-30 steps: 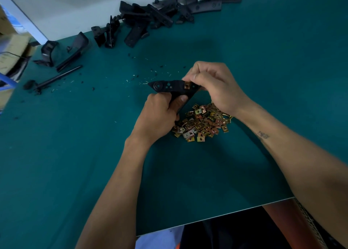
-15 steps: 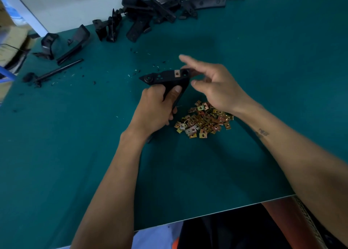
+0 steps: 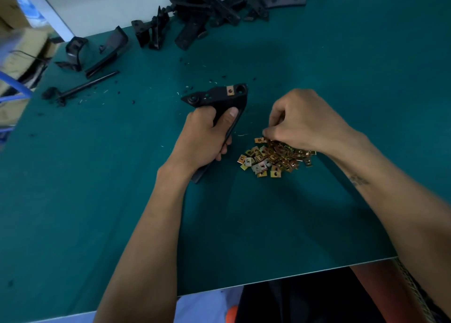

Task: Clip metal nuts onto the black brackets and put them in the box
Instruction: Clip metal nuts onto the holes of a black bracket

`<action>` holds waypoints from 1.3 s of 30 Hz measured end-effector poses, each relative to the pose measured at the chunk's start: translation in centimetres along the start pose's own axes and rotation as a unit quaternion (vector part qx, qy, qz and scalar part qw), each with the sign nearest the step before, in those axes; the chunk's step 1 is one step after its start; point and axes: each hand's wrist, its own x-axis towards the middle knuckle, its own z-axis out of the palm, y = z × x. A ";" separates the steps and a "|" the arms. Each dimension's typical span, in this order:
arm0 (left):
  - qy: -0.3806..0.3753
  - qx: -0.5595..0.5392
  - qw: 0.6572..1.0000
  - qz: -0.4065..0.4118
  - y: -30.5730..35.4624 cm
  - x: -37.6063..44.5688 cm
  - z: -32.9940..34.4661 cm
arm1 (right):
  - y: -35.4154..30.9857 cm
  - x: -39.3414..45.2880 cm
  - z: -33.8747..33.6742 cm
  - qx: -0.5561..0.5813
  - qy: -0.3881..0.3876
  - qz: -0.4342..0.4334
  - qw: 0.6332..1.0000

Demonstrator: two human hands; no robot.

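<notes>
My left hand grips a black bracket at the middle of the green table, its wide end pointing away from me. One copper-coloured metal nut sits clipped near the bracket's top right corner. To the right lies a heap of several brass-coloured metal nuts. My right hand reaches down onto the heap's far edge with its fingers curled among the nuts; whether a nut is pinched between them is hidden.
A pile of several loose black brackets lies along the table's far edge. Two more black parts and a thin black rod sit at the far left. Cardboard boxes stand beyond the left edge. The table's near edge is close to me.
My right hand left the bracket's top end and came down to the nut heap. The left hand keeps its hold on the bracket, which now shows a nut clipped on.
</notes>
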 end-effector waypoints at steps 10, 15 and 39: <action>-0.001 0.025 1.000 0.002 0.1 -0.1 0.1 | -0.5 -0.2 0.5 -0.051 0.013 -0.017 0.998; 0.010 0.033 0.999 -0.010 0.6 -0.2 0.3 | -1.5 -0.6 1.7 -0.097 0.030 -0.070 0.992; 0.007 0.069 0.997 -0.027 1.1 -0.3 0.5 | -1.4 -0.7 1.1 -0.018 0.047 -0.058 0.997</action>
